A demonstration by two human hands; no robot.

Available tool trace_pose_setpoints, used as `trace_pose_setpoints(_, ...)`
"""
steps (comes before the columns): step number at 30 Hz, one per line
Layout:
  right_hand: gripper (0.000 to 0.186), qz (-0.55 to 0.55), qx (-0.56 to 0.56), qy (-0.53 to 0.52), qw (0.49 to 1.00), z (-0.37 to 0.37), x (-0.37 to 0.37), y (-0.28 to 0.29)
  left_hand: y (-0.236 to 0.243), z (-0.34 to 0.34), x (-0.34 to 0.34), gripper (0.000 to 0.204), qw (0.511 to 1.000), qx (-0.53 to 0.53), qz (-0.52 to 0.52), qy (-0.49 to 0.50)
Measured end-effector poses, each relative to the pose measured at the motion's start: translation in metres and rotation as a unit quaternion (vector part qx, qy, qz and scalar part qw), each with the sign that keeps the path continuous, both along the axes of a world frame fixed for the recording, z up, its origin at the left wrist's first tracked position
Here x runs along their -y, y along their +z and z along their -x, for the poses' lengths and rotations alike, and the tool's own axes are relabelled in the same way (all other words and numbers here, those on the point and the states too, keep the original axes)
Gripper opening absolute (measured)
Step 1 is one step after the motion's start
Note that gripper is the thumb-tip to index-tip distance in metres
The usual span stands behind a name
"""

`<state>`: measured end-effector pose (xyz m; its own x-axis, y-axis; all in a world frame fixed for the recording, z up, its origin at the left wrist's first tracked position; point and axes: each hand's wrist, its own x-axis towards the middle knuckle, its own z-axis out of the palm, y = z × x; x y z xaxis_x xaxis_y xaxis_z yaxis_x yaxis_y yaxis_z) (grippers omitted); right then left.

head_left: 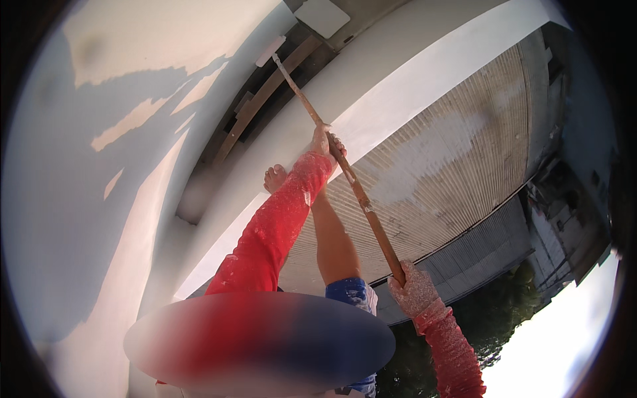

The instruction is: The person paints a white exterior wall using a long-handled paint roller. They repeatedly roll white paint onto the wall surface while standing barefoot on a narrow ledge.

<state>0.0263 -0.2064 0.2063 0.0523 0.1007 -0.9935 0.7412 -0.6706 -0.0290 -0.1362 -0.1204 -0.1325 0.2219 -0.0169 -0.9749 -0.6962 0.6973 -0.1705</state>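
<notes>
My left hand [323,140] grips a long wooden pole [380,237] around its middle, fingers wrapped round it. At the pole's near end my right hand [414,290], coated in white specks, is closed round the wood. A paint roller [271,51] with a pale cover is fixed to the far end, close to the white wall [73,199] on the left. White paint spots mark the pole and both red sleeves.
My bare foot [275,178] rests on a narrow white ledge [424,69]. Beyond and below it spreads a corrugated roof [458,152]. A dark recess with a brown plank [269,89] lies between wall and ledge. Trees [491,305] stand at lower right. A blurred oval covers the bottom.
</notes>
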Motion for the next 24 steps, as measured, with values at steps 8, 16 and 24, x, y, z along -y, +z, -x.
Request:
trace_pose_setpoints(8, 0.025, -0.043, 0.065, 0.159, 0.984, -0.064, 0.160, 0.210, 0.225, -0.026, 0.121, 0.020, 0.994, 0.112, 0.013, 0.018)
trace_pose_setpoints(16, 0.032, 0.148, 0.244, 0.229, 0.930, -0.089, 0.281, 0.507, 0.510, -0.022, 0.212, 0.019, 0.920, 0.360, 0.137, -0.070)
trace_pose_setpoints(24, 0.029, 0.043, 0.261, 0.238, 0.935, -0.063, 0.290, 0.477, 0.476, -0.005, 0.206, 0.024, 0.925, 0.347, 0.082, -0.130)
